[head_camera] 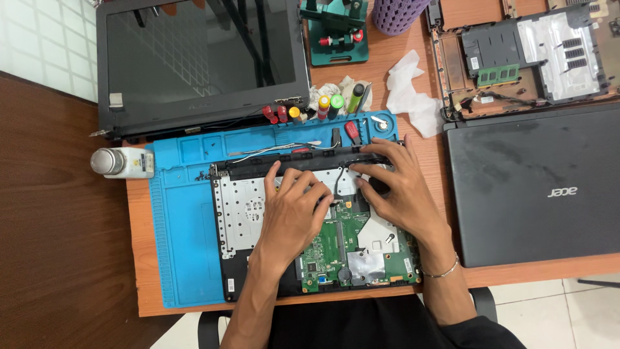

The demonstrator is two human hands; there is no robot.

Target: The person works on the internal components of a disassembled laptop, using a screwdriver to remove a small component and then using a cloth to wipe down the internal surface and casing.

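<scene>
Both hands, left [294, 210] and right [394, 187], rest flat, fingers spread, holding nothing, on the opened laptop [245, 220] beneath them.

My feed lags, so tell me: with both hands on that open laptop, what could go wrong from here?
1. The left hand and right hand press bare on the green board; static or bending could harm it.
2. A black cable runs between the fingers and might snag.
3. The bottle lies at the mat edge and may roll.

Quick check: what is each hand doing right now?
Left hand: open, fingers spread flat on the opened laptop base, holding nothing.
Right hand: open, fingertips pressing its top edge.
</scene>
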